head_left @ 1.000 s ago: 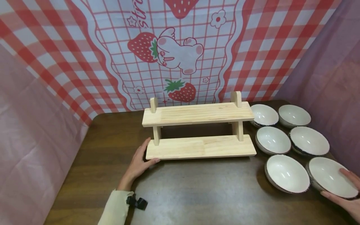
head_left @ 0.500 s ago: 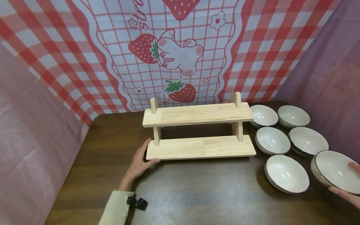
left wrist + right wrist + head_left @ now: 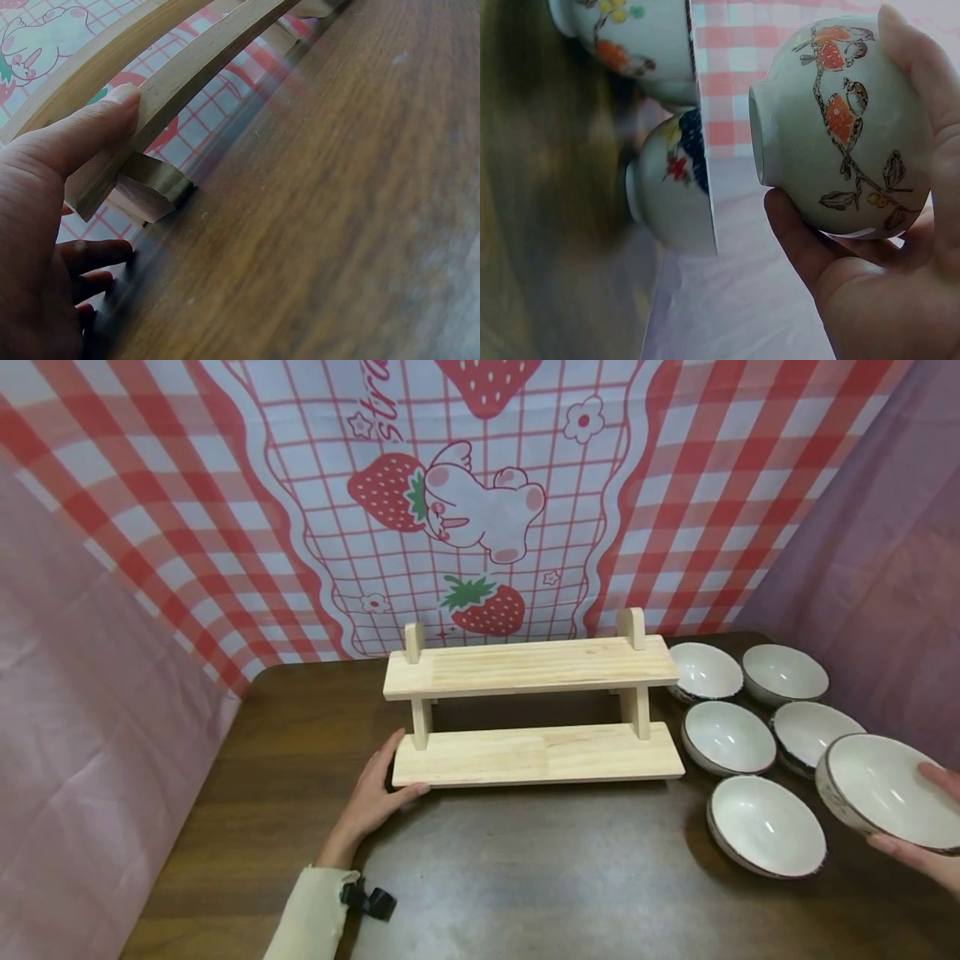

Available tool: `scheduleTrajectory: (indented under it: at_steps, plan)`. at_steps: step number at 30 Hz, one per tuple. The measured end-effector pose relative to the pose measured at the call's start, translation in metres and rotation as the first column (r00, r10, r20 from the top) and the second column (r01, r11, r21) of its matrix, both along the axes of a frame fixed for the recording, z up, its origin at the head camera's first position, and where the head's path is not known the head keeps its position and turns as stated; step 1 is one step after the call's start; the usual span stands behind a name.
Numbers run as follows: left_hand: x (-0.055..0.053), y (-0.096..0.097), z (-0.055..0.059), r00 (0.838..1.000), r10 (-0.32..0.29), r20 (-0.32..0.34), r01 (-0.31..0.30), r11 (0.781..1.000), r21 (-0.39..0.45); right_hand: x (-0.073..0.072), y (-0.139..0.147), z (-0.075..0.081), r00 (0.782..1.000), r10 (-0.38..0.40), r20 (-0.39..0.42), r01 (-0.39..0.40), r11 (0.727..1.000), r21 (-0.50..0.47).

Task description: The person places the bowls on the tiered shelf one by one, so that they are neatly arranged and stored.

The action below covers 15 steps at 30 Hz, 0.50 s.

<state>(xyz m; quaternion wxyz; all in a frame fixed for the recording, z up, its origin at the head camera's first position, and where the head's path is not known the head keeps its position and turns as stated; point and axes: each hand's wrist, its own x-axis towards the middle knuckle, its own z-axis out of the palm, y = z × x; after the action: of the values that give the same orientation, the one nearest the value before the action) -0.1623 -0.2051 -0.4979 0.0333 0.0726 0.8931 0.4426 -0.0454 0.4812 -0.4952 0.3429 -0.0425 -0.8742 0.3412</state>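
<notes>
A two-tier pale wooden display shelf point(image 3: 536, 756) stands on the table. My left hand point(image 3: 375, 797) grips the left end of its lower board; in the left wrist view the thumb point(image 3: 90, 127) presses the board's edge and the other fingers curl below. At the right edge of the head view, my right hand point(image 3: 930, 864) holds a white bowl point(image 3: 888, 785) raised off the table, partly out of frame. The right wrist view shows this bowl point(image 3: 847, 135) tipped sideways in that camera, with orange birds and a branch painted outside, thumb and fingers around it.
Several more white bowls stand on the right side of the table, among them a front bowl point(image 3: 765, 827), a middle bowl point(image 3: 729, 737) and a back bowl point(image 3: 785, 672). A strawberry-print checked cloth point(image 3: 480, 510) hangs behind the brown table point(image 3: 525, 877). Pink cloth point(image 3: 67, 718) hangs at the sides.
My right hand has lifted the front right bowl off the table and moved it up and slightly away, so it now overlaps the bowl behind. The left hand stays at the shelf.
</notes>
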Motion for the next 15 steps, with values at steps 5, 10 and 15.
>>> scheduleTrajectory:
  at_steps: [5,10,15]
  plan:
    - [-0.001,0.0,-0.001,1.0,0.001,-0.008,-0.001,1.0,-0.007,0.001,-0.042,0.037,0.999,0.033,-0.019,-0.034,0.996,-0.087]
    - [-0.001,0.0,-0.001,1.0,0.008,0.007,-0.008,1.0,-0.006,-0.005,-0.066,0.062,0.999,0.044,-0.023,-0.046,0.997,-0.062]
    - [-0.001,0.001,0.0,1.0,0.006,0.013,-0.006,1.0,-0.001,-0.017,-0.075,0.075,0.997,0.078,0.008,-0.077,0.996,-0.052]
